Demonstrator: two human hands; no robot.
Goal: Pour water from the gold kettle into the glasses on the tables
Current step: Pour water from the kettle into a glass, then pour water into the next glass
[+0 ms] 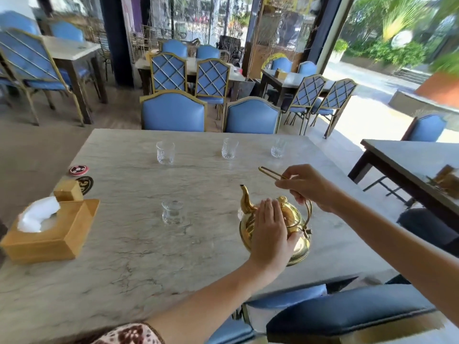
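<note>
Pre-pour: right hand [306,186] clamped on kettle [301,245] handle [269,173], left hand [270,228] flat on lid [289,215]; next lift, tip toward nearest glass [172,212].

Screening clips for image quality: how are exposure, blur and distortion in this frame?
Head view: wide-angle bending toward the edges; the outdoors at upper right is blown out; the tissue box and frame borders are smeared; the gold kettle and near glass are fairly sharp, with glints on the kettle.
</note>
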